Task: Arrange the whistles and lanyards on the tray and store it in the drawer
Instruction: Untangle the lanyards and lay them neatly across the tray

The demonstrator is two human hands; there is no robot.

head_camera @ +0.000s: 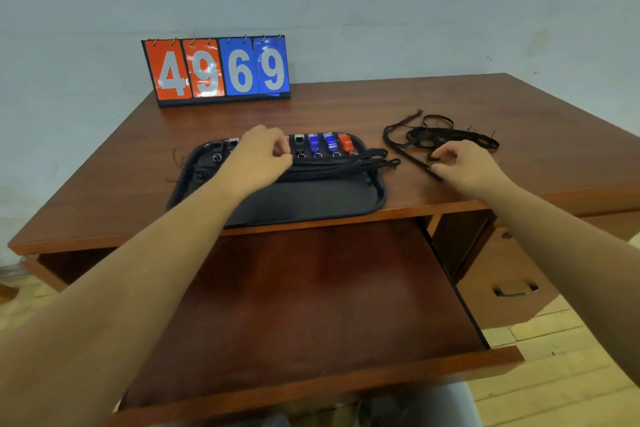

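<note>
Right hand (464, 163) pinches one strap of the loose lanyards (446, 135), right of the tray. Left hand (259, 156) is curled, pinching the laid lanyards (346, 163) on the tray. Desk (381, 97); drawer (311, 288) open, near. Tray (311, 201) at the desk's near edge. Whistles (322, 144) in a row on its far side. Risks: the tangled pile drags along when one strap is pulled; strap ends overhanging the right rim snag at the drawer.

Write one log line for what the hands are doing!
left hand: pinches tray lanyards | right hand: pinches loose lanyard on desk | whistles: rowed in tray | drawer: open
</note>
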